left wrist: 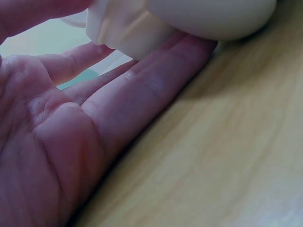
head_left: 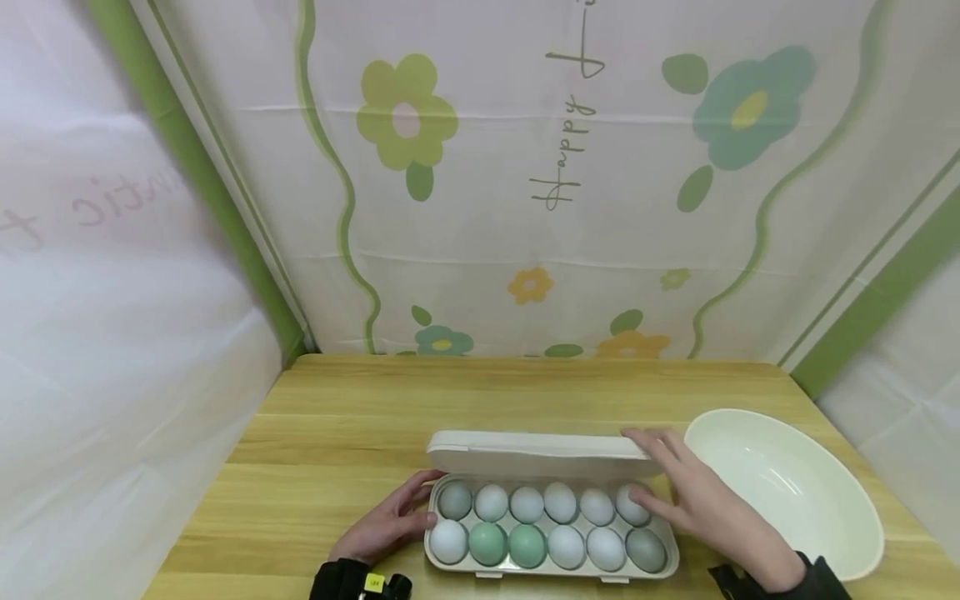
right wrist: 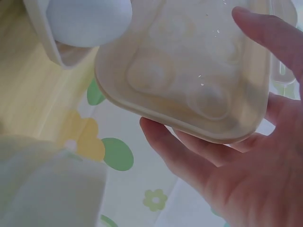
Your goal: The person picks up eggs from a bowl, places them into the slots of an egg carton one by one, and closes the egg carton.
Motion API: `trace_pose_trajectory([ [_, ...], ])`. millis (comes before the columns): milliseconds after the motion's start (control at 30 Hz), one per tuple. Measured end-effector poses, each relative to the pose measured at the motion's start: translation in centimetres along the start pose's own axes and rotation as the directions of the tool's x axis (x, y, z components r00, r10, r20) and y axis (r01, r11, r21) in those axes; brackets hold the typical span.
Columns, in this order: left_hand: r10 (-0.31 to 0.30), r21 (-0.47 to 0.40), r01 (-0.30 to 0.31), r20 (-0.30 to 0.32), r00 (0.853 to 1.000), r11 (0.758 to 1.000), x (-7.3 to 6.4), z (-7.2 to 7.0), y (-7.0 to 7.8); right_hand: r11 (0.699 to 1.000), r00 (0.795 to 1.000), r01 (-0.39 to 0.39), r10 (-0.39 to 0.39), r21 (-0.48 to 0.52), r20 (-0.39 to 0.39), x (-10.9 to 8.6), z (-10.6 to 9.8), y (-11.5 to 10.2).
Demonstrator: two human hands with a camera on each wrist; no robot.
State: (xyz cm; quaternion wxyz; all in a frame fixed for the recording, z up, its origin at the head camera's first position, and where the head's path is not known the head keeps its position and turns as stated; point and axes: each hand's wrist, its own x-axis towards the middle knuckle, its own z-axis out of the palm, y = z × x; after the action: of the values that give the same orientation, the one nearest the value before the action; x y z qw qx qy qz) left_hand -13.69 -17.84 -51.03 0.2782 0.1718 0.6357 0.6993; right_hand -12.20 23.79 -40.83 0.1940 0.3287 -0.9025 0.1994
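Note:
A white egg box (head_left: 551, 569) lies on the wooden table, its lid (head_left: 540, 446) raised at the back. Two rows of eggs fill it: pale white ones (head_left: 566, 547), a couple of green ones (head_left: 527, 546) and greyish ones (head_left: 646, 550). My left hand (head_left: 386, 521) grips the box's left end, thumb at the front corner and fingers along the side; in the left wrist view its fingers (left wrist: 128, 104) reach against the box's underside. My right hand (head_left: 712, 500) holds the lid's right end, fingers behind and thumb on the inner side, as the right wrist view of the lid (right wrist: 180, 71) shows.
A large oval cream bowl (head_left: 787, 492) stands on the table to the right, beside and partly behind my right forearm. Wooden tabletop (head_left: 315, 450) stretches left and behind the box. Flower-printed white curtains (head_left: 480, 233) enclose the table at the back and sides.

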Motion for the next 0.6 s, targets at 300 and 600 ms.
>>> trace_pose_trajectory([
  [300,0.018,-0.019,-0.018,0.011,1.000,1.000,-0.2,0.0,-0.4,0.996,0.997,0.064,-0.066,-0.055,-0.030,-1.6,0.1,-0.9],
  [600,0.011,-0.009,-0.011,-0.012,1.000,1.000,0.2,0.0,-0.3,0.997,0.998,0.059,-0.059,-0.055,0.015,-2.9,0.0,-1.6],
])
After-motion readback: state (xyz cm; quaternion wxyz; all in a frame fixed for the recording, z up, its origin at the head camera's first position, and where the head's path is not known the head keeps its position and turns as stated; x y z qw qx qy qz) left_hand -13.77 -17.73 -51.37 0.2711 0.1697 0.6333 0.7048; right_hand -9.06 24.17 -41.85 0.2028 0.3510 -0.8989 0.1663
